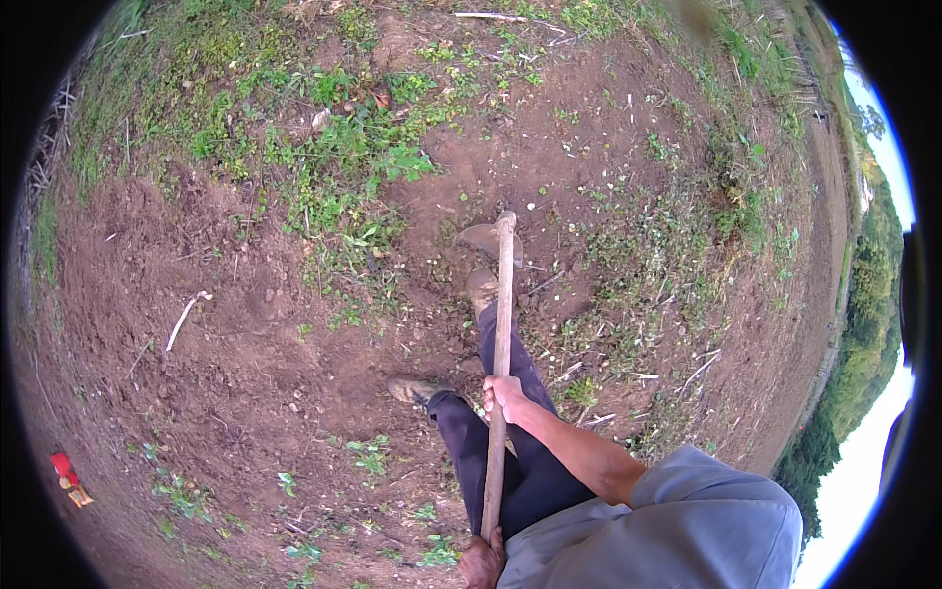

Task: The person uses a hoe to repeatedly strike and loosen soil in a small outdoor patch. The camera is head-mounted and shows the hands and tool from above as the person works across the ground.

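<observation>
A hoe with a long wooden handle (504, 316) runs up the middle of the view, both my hands on it. Partway along the shaft, my right hand (504, 397) is wrapped around the wood. My left hand (482, 563) grips the butt end beside my grey shirt, partly cut off by the bottom edge. At the far end is the broad, soil-coloured metal hoe blade (482, 237), just beyond one of my boots (482, 287). Whether the blade touches the soil I cannot tell.
My other boot (416, 390) stands on bare brown soil (257, 383). Green weeds (331, 169) grow ahead on the left. A pale stick (184, 320) and dry stalks lie about. A red and yellow object (70, 478) sits far left. Trees (861, 324) line the right.
</observation>
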`<action>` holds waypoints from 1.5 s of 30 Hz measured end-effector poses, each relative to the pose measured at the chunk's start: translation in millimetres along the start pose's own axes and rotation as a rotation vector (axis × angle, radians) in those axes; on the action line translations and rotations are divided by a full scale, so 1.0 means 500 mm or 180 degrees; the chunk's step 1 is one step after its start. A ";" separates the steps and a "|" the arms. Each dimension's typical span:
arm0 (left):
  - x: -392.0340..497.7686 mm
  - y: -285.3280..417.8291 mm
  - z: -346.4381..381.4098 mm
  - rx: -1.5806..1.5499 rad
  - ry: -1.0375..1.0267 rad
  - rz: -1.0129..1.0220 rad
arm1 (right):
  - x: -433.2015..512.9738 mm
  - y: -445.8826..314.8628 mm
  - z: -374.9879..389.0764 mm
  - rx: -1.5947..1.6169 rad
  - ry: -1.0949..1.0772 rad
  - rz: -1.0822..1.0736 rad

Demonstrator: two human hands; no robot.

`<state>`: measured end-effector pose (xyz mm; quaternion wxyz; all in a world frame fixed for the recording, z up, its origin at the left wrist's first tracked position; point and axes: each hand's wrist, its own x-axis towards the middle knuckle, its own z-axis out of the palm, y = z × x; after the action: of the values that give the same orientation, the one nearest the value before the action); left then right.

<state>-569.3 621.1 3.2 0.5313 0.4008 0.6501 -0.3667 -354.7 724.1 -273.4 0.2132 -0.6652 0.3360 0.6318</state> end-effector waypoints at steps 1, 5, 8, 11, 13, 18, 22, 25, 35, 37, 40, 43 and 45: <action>0.002 -0.006 0.001 0.0097 -0.0066 -0.0190 | -0.014 -0.012 0.005 -0.0031 0.0149 -0.0084; 0.031 0.022 -0.010 0.0232 -0.0049 0.0075 | -0.099 -0.086 0.020 -0.0198 0.0358 -0.0292; 0.079 0.094 -0.026 0.0337 0.0174 0.0452 | -0.155 -0.177 -0.015 0.0278 0.0143 -0.0900; 0.178 0.236 -0.042 -0.0390 0.0059 0.1000 | -0.186 -0.331 -0.054 0.0197 0.0192 -0.1458; 0.239 0.319 -0.056 -0.0517 0.0229 0.1320 | -0.177 -0.426 -0.051 0.0181 0.0337 -0.1752; 0.223 0.257 -0.079 0.0015 0.0459 0.0847 | -0.061 -0.320 0.050 -0.0114 0.0404 -0.0953; 0.120 0.108 0.004 0.0524 0.0454 0.0211 | -0.002 -0.091 0.018 0.0113 0.0262 -0.0214; 0.080 0.047 0.034 0.0560 0.0318 0.0081 | -0.015 -0.023 -0.002 -0.0110 0.0433 -0.0072; 0.138 0.201 -0.021 0.0229 0.0734 0.0723 | -0.149 -0.261 -0.007 0.0151 0.0098 -0.1134; 0.187 0.242 -0.050 0.0294 0.0969 0.1081 | -0.134 -0.339 0.014 0.0229 -0.0096 -0.1448; 0.192 0.218 -0.074 0.0300 0.1173 0.0846 | -0.101 -0.306 0.078 0.0319 -0.0306 -0.1265; 0.052 0.079 -0.028 0.0182 0.0522 0.0004 | -0.091 -0.058 0.115 -0.0190 0.0040 0.0003; -0.028 -0.022 0.019 -0.0199 0.0219 -0.0498 | -0.089 0.108 0.128 -0.0970 0.0274 0.0307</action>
<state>-574.1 606.1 16.1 0.4906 0.3444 0.7084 -0.3726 -437.1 740.6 -229.1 0.0647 -0.6994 0.2767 0.6559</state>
